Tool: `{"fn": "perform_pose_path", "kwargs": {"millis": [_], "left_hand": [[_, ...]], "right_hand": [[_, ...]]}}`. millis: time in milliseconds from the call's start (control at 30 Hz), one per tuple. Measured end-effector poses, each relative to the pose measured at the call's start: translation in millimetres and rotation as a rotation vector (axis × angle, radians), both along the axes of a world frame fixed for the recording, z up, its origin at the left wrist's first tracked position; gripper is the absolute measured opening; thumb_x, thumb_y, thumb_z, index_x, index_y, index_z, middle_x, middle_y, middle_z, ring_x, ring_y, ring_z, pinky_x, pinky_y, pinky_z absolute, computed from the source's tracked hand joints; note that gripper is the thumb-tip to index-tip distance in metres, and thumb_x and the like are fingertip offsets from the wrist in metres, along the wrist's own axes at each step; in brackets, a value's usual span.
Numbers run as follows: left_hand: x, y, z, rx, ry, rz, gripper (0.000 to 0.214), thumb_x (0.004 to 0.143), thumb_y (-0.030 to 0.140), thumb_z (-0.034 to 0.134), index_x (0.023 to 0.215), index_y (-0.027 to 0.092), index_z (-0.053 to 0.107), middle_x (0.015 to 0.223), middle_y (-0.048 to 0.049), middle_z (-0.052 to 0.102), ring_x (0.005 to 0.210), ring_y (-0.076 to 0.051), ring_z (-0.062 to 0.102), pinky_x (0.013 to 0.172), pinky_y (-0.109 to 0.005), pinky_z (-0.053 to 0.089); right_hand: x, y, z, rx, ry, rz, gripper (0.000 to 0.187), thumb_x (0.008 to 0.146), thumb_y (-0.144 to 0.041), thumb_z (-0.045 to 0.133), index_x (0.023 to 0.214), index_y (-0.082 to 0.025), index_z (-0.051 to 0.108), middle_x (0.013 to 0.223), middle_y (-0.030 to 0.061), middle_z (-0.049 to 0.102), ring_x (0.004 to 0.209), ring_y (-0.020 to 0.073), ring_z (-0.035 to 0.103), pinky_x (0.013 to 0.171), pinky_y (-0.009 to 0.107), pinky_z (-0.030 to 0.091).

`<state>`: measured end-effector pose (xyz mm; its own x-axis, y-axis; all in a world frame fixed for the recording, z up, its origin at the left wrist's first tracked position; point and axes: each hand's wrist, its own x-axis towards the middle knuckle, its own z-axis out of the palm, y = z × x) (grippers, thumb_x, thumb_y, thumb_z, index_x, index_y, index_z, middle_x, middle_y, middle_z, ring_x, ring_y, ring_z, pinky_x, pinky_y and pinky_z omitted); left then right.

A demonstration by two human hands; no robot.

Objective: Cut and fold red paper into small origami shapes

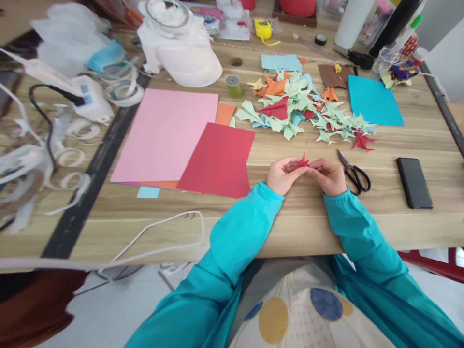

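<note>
Both the left hand (280,176) and right hand (329,176) pinch one red folded paper (299,164).

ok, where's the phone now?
Head view, right side of the table: the phone lies flat, just right of the scissors beside the right hand, which pinches the red paper fold.

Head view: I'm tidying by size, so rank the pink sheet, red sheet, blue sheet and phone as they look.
1. pink sheet
2. red sheet
3. blue sheet, farther off, so true size unsure
4. phone
</note>
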<state>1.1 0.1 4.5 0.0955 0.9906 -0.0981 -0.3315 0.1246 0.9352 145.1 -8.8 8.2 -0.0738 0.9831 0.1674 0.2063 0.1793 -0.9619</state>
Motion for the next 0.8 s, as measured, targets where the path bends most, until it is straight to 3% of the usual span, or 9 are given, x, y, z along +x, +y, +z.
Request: {"fn": "perform_pose_path", "kwargs": {"millis": [200,533,800], "left_hand": [[-0.7,1.0,1.4,-0.014,-0.05,0.043,0.035,0.05,0.032,0.081,0.075,0.014,0.065,0.073,-0.0047,0.069,0.067,-0.017,0.065,0.058,-0.029,0.054],[-2.1,1.5,2.1,0.069,0.096,0.089,0.032,0.055,0.033,0.078,0.076,0.013,0.065,0.073,-0.0055,0.07,0.061,-0.016,0.065,0.058,-0.028,0.055],[-2.6,2.2,-0.6,0.084,0.128,0.099,0.03,0.058,0.033,0.076,0.077,0.012,0.065,0.073,-0.0069,0.071,0.06,-0.017,0.066,0.057,-0.029,0.055]], "right_hand": [[0.4,0.7,1.2,-0.003,0.07,-0.024,0.022,0.065,-0.036,0.074,0.079,-0.022,0.066,0.077,0.0024,0.067,0.07,0.0161,0.061,0.063,0.03,0.049],[1.8,4.0,-5.3,-0.027,-0.12,-0.065,0.024,0.069,-0.04,0.069,0.078,-0.018,0.062,0.073,0.002,0.064,0.063,0.0141,0.059,0.056,0.028,0.047],[2.5,4.4,-8.5,0.017,-0.144,-0.056,0.022,0.072,-0.039,0.067,0.078,-0.019,0.06,0.078,0.0035,0.062,0.073,0.0172,0.06,0.062,0.031,0.05]]}}
